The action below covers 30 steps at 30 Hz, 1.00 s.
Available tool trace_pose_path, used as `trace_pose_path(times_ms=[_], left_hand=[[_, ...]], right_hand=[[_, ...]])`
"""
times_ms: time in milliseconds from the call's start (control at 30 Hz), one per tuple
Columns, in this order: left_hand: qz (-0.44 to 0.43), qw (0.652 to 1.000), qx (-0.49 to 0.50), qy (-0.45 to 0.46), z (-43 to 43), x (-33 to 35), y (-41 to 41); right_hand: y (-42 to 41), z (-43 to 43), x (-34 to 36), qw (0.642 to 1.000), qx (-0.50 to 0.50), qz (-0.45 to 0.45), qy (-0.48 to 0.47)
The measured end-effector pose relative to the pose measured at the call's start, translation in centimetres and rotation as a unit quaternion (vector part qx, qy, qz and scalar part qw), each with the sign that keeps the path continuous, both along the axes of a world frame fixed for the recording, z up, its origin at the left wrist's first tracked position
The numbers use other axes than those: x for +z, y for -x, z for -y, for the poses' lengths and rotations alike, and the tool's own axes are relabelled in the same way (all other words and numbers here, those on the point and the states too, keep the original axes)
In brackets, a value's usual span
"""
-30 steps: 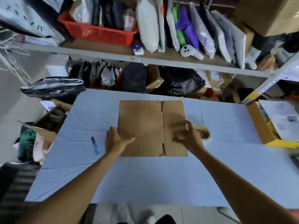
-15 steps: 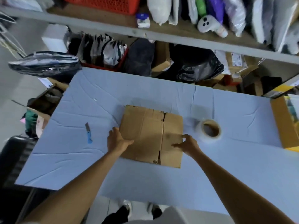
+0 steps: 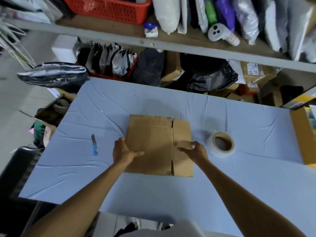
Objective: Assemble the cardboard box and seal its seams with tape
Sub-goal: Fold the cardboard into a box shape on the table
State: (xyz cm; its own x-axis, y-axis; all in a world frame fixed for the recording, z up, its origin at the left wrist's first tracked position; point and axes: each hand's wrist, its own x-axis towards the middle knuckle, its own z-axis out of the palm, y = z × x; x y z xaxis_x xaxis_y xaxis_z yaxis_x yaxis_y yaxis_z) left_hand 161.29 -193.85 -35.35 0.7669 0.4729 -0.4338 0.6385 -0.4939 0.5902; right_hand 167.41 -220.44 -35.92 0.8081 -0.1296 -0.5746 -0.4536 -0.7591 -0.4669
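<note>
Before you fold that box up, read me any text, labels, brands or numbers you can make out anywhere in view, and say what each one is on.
None can be read.
Flat brown cardboard box: no print visible.
White label on the brown parcel under the shelf: printed lines, too blurred to read.
White bottle's label on the shelf: too small to read.
Small white-and-blue packet on the shelf: blurred marks only.
Clear tape roll, blue-handled knife: no markings visible.

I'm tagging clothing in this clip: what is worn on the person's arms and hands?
Nothing shows on either: the left hand and right hand are bare, no gloves, rings or watch visible. Both forearms are uncovered to the frame's bottom edge, no sleeves in view.
</note>
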Motion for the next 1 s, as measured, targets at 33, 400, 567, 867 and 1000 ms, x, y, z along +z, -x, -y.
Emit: trace_pose_path(times_ms=[33, 400, 567, 867, 1000], left_hand=[[0.006, 1.0, 0.003, 0.01, 0.0, 0.4, -0.2], [0.145, 0.987, 0.012, 0.074, 0.0, 5.3, -2.2], [0.192, 0.977, 0.02, 0.089, 0.0, 5.7, -1.6], [0.255, 0.96, -0.011, 0.116, 1.1, 7.4, -1.4], [0.268, 0.957, -0.014, 0.106, 1.1, 7.7, -1.8]], right_hand=[[-0.2, 0.0, 0.3, 1.0, -0.008, 0.009, -0.014], [-2.9, -1.3, 6.3, 0.969, -0.044, 0.062, -0.234], [-2.3, -0.6, 7.2, 0.95, -0.025, 0.071, -0.302], [-2.4, 1.2, 8.0, 0.916, 0.025, 0.028, -0.4], [-2.3, 1.0, 8.2, 0.922, 0.042, 0.043, -0.382]])
